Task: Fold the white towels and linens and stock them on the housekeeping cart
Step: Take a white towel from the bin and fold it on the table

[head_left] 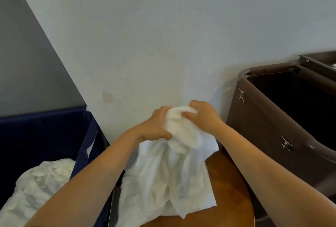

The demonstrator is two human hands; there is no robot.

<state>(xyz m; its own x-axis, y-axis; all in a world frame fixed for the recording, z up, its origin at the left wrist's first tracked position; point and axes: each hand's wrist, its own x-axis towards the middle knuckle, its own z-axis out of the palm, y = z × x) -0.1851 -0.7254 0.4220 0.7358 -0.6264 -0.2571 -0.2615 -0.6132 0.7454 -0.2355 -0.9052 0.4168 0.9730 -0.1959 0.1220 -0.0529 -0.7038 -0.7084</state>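
Linens (36, 188) heaped in navy hamper (45, 117); brown cart (269, 126).

Single head-worn wide-angle view, aimed forward and down; wall (163, 35) faced at 12 o'clock; hands framed close, centre.

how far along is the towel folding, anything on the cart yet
Early, by the look of it. No folded stack shows anywhere, and the brown cart's open bin looks dark and empty. In hand: the left hand and right hand bunch a crumpled white towel over the wooden table. Left: fold it, stock it, then the white linens heaped in the navy hamper.
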